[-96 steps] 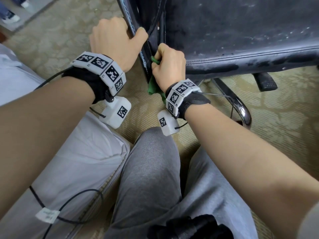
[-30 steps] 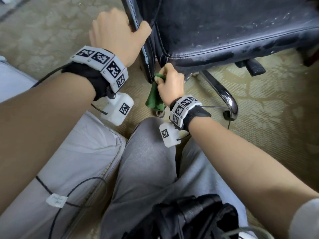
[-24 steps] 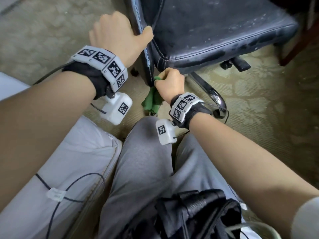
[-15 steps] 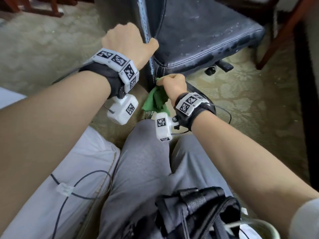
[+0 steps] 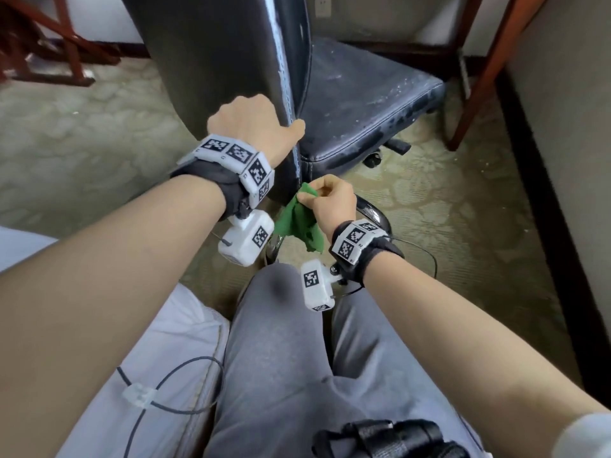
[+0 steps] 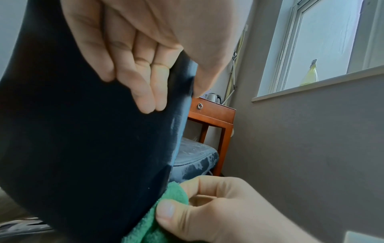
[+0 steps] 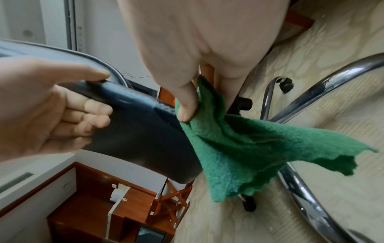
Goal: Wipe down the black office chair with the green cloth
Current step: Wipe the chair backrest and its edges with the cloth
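Observation:
The black office chair stands side-on, its backrest (image 5: 231,61) upright and its worn seat (image 5: 363,94) to the right. My left hand (image 5: 254,125) grips the backrest's edge, with the fingers (image 6: 143,92) on the rear face and the thumb on the seat side. My right hand (image 5: 327,196) is below the seat's near corner and pinches the green cloth (image 5: 297,223) between thumb and fingers. The cloth (image 7: 249,148) hangs loose beside the backrest's lower corner (image 7: 145,139). In the right wrist view it touches that corner.
The chrome chair base (image 7: 311,98) and casters (image 5: 373,158) stand on patterned carpet. Red-brown table legs (image 5: 479,77) and a grey wall (image 5: 562,127) close off the right. Wooden furniture (image 5: 49,44) stands far left. A white cushion (image 5: 132,375) and a black bag (image 5: 396,438) lie near my lap.
My right hand has come down from the seat's side seam to below its corner, and the cloth now hangs from a pinch. My left hand kept its hold. The view has tilted up.

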{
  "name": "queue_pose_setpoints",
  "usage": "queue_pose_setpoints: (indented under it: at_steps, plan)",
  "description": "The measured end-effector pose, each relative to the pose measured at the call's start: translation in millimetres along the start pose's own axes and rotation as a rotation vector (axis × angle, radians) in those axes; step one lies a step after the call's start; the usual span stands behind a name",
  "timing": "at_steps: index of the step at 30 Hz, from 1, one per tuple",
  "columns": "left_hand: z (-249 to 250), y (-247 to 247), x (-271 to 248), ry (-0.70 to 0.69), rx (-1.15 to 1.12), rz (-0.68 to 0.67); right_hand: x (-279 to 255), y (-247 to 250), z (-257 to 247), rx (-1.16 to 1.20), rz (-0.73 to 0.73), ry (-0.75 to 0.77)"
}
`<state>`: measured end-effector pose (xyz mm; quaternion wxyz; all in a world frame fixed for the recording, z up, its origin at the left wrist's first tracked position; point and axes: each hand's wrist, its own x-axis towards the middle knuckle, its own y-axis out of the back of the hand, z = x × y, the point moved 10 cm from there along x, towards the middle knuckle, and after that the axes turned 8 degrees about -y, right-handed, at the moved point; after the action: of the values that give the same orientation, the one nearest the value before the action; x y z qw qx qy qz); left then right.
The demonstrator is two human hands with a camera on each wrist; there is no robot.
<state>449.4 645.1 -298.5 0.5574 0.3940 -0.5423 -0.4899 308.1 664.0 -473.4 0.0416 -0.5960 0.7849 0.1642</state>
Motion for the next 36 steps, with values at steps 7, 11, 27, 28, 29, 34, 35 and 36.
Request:
queue_pose_setpoints:
  at_steps: [7,11,27,28,29,34,35,36]
  plan:
    - [13,-8,9,0.009,-0.097,0.023,1,29,-7,0.005,0.065,0.116]
    - [19,-8,8,0.014,-0.118,0.033,-1,39,-33,0.052,0.115,0.215]
    - [18,-5,7,0.052,-0.110,0.074,-2,45,-60,0.091,0.112,0.303]
    - [17,-6,7,0.057,-0.119,0.067,-4,47,-68,0.110,0.119,0.324]
    - [16,-6,7,0.061,-0.128,0.057,-6,49,-74,0.117,0.127,0.344]
    - [20,-6,3,0.021,-0.200,-0.013,-9,53,-79,0.077,0.154,0.374]
    - [22,-7,2,-0.015,-0.231,-0.048,-9,54,-77,0.072,0.160,0.369]
    - [23,-6,1,-0.062,-0.251,-0.078,-9,54,-76,0.068,0.164,0.366]
